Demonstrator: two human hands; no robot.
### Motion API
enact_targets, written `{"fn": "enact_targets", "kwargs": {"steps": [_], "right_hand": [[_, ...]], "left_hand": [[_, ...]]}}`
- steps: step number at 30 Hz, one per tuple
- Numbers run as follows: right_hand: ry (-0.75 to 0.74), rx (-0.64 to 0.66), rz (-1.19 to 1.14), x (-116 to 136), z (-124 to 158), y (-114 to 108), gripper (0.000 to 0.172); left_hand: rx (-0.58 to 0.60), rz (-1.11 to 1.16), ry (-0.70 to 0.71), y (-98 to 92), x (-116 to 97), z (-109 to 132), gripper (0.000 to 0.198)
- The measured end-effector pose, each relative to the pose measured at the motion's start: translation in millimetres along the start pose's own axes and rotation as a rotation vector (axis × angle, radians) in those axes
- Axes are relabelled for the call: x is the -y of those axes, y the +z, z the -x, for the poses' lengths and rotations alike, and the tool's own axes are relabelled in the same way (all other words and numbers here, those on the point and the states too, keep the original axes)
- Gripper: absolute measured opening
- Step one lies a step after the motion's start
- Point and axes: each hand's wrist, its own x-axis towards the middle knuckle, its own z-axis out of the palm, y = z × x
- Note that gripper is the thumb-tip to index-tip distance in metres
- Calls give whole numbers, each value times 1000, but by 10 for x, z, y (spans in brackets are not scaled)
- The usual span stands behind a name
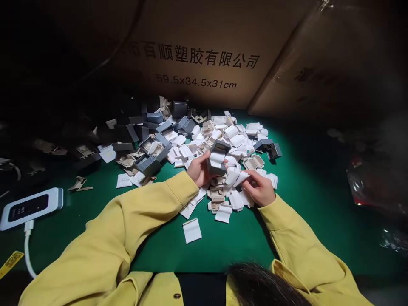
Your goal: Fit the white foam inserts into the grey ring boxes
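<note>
My left hand (199,170) is closed around a small dark grey box (219,149) whose open side shows a white lining. To its right, my right hand (259,188) pinches a folded white insert (241,178) between thumb and fingers. Beneath both hands lies a heap of white and beige folded inserts (236,140). One white insert (192,230) lies apart, nearer to me. Several more dark grey boxes (148,163) are piled left of my left hand, and another open grey box (268,148) sits to the right of the heap.
The green tabletop (223,250) carries everything. Large cardboard cartons (204,34) stand along the back. At the left is a white device (32,208) with a white cable (28,250). Clear plastic wrapping (366,182) lies at the right, in dim light.
</note>
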Motion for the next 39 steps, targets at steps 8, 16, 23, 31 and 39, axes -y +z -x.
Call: {"fn": "enact_targets", "kwargs": {"steps": [8, 16, 23, 31, 39], "right_hand": [[113, -189, 178, -89, -71, -70, 27], [44, 98, 208, -147, -173, -475, 34], [253, 44, 28, -154, -191, -636, 34], [369, 279, -439, -24, -149, -426, 41], [316, -93, -367, -106, -172, -379, 39]], "left_hand": [[-12, -78, 60, 44, 16, 2, 41], [-26, -157, 93, 63, 2, -1, 41], [-35, -145, 93, 74, -24, 19, 42], [0, -186, 75, 32, 7, 4, 42], [6, -218, 69, 41, 15, 17, 37]]}}
